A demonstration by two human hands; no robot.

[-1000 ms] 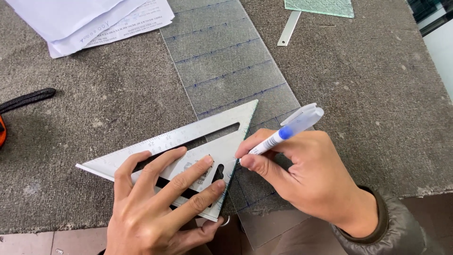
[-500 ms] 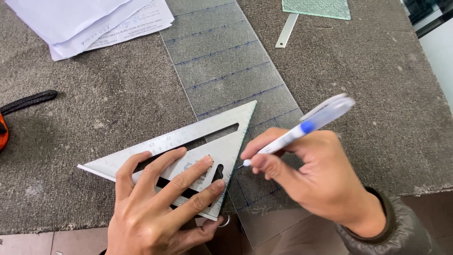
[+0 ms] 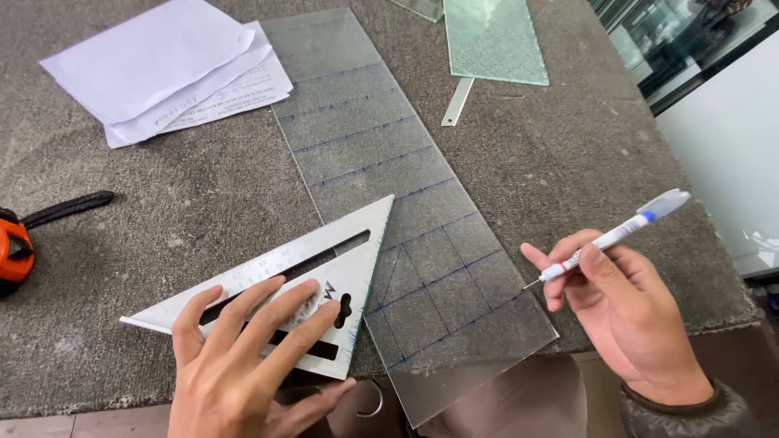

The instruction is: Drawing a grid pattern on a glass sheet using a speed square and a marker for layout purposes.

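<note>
Glass sheet point(image 3: 389, 186): flat on grey table point(image 3: 568, 162), blue grid lines.
Set square point(image 3: 300, 296): overlapping the sheet's left edge.
Left hand point(image 3: 235, 365): fingers spread, pressing the square.
Right hand point(image 3: 625, 316): pinching pen point(image 3: 608, 239), right of the sheet.

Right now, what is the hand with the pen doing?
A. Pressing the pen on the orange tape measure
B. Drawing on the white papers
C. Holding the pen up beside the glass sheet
C: the right hand holds the pen with its tip raised near the right edge of the glass sheet.
</note>
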